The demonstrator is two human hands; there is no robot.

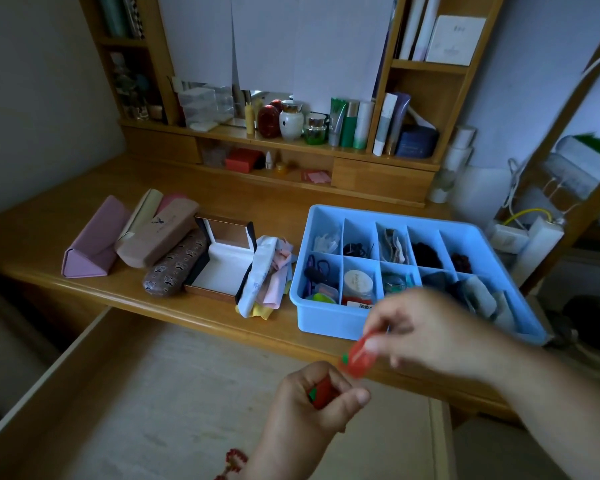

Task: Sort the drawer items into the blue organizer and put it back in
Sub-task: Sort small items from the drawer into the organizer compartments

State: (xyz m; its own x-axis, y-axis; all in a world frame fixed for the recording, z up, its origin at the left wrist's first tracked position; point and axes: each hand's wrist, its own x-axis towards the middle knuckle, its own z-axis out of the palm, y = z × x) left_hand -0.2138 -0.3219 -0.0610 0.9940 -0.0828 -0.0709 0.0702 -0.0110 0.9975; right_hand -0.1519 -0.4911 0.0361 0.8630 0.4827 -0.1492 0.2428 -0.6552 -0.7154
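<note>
Two small red clips with green tips are held over the open drawer (136, 393), just short of the desk edge. One red clip (323, 393) is enclosed in the left hand (317, 403), whose fingers are curled round it with the thumb laid across the top; the other red clip (357, 358) is pinched between the thumb and fingertips of the right hand (430, 330), which is blurred by motion. The pair appears to be kept apart, one to each hand, so that each piece can be placed singly (whether they are clips or some other trinket cannot be told for certain).

The blue organizer (329, 322) is set on the desk (187, 199) directly above the drawer, near the front edge, presumably so that items need be carried only a short way. Most of its compartments are already filled with dark hair ties, a round tin and folded packets, which suggests that the sorting is well advanced. The organizer is not yet returned to the drawer.

Bulkier things are laid aside to the left, too large for the compartments: a pink triangular case (94, 240), other spectacle cases (160, 237), an open box (222, 261) and a heap of cloths (267, 275). A string of red beads (234, 460) is left on the drawer floor, by the left wrist, and seems yet to be sorted.
</note>
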